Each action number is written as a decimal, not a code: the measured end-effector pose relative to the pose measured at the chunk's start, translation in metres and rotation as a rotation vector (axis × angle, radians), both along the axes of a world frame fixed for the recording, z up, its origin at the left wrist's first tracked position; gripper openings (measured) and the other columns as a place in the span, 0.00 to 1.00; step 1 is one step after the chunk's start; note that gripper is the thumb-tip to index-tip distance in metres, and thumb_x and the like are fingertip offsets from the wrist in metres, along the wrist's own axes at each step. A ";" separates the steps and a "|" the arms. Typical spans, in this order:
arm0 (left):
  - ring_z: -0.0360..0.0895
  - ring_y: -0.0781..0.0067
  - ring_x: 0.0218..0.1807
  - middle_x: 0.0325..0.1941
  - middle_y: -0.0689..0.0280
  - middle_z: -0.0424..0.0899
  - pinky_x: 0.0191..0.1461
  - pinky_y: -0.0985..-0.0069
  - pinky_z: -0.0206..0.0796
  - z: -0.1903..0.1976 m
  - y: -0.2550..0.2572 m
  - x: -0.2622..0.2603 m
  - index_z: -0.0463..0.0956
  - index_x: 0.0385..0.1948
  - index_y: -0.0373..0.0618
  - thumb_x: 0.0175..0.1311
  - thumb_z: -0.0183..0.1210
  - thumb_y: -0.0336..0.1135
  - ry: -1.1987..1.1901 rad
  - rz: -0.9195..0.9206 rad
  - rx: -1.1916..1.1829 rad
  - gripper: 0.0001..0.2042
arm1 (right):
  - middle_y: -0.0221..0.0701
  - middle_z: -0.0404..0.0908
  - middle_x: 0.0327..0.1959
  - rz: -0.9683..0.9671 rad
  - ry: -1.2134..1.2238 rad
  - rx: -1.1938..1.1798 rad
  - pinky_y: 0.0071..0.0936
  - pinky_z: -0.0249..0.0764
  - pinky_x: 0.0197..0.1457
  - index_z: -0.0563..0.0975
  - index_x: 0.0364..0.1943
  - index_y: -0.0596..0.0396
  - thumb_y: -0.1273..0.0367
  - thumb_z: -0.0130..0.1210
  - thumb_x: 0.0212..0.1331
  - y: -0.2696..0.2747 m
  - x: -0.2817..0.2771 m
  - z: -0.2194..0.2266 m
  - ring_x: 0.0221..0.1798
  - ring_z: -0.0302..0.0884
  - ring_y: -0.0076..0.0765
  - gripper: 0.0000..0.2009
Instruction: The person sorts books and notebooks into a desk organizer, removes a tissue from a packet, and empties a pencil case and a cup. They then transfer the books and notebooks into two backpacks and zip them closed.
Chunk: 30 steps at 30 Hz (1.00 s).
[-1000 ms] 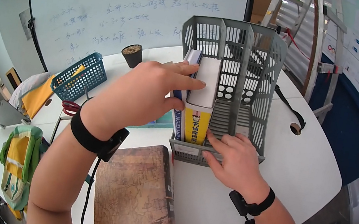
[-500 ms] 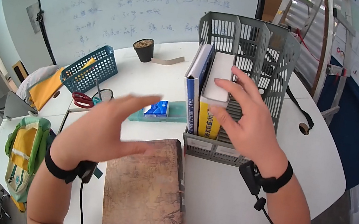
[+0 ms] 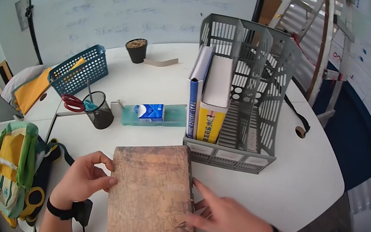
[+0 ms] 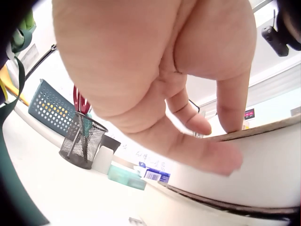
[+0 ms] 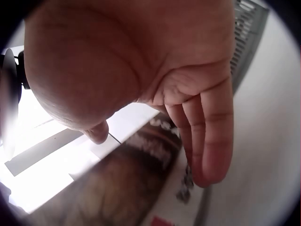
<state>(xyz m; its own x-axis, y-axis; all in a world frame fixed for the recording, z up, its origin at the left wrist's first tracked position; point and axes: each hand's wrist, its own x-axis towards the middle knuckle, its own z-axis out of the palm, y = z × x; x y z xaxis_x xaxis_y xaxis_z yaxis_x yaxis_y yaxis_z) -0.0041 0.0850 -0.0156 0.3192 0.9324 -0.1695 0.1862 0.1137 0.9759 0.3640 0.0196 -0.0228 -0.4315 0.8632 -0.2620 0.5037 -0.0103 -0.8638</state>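
Observation:
A thick brown book-like volume (image 3: 149, 194) with a map-patterned cover lies on the table in front of me. My left hand (image 3: 82, 180) is at its left side, thumb and fingertips right at the edge; in the left wrist view the fingers (image 4: 218, 157) overlap the pale side. On the other side, my right hand (image 3: 229, 217) has its fingers reaching along the spine edge and its thumb over the cover. Beyond stands a grey file rack (image 3: 228, 156), holding a blue-and-white book (image 3: 193, 105) and a thick yellow-spined book (image 3: 209, 125) upright in its left compartment.
Left of the rack are a teal case (image 3: 172, 118) with a blue-and-white box (image 3: 151, 111), and a mesh pen cup (image 3: 102, 116) with red-handled scissors. A blue basket (image 3: 82, 70) and a potted plant (image 3: 136, 51) stand behind. A green-yellow backpack (image 3: 12, 170) lies at left.
Both hands have left the books in the rack and come down toward me to the two sides of the brown volume. The books stay upright in the rack.

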 end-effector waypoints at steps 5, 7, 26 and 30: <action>0.90 0.66 0.54 0.69 0.50 0.80 0.58 0.71 0.84 0.002 -0.022 0.012 0.76 0.44 0.36 0.61 0.74 0.21 0.044 -0.131 0.059 0.15 | 0.51 0.82 0.62 -0.158 0.283 -0.088 0.35 0.85 0.55 0.50 0.81 0.70 0.53 0.71 0.67 -0.019 -0.009 -0.025 0.56 0.88 0.42 0.52; 0.89 0.59 0.59 0.71 0.44 0.80 0.65 0.65 0.81 0.006 -0.031 0.008 0.79 0.47 0.34 0.57 0.76 0.21 -0.003 -0.192 0.104 0.18 | 0.50 0.80 0.65 -0.163 0.400 -0.079 0.35 0.83 0.59 0.53 0.80 0.70 0.55 0.73 0.65 -0.028 0.004 -0.036 0.59 0.86 0.41 0.51; 0.88 0.70 0.32 0.31 0.60 0.87 0.38 0.76 0.77 -0.017 -0.027 -0.010 0.68 0.72 0.41 0.57 0.82 0.39 0.523 -0.156 0.155 0.42 | 0.36 0.80 0.66 -0.873 0.832 1.102 0.32 0.70 0.73 0.67 0.74 0.60 0.76 0.60 0.74 0.027 0.090 0.069 0.67 0.77 0.32 0.26; 0.89 0.68 0.34 0.33 0.59 0.88 0.42 0.75 0.78 -0.017 -0.027 -0.012 0.64 0.76 0.41 0.58 0.81 0.39 0.530 -0.152 0.133 0.45 | 0.37 0.81 0.64 -0.885 0.777 1.243 0.28 0.75 0.69 0.67 0.73 0.64 0.81 0.65 0.67 0.077 0.044 0.063 0.62 0.80 0.29 0.31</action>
<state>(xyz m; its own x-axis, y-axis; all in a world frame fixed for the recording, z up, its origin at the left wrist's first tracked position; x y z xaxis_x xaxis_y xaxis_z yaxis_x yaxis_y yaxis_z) -0.0158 0.0579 -0.0329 0.3548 0.9068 -0.2275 0.6594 -0.0702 0.7485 0.4079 0.0962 0.0407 0.5621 0.3979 0.7250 0.2047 0.7825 -0.5881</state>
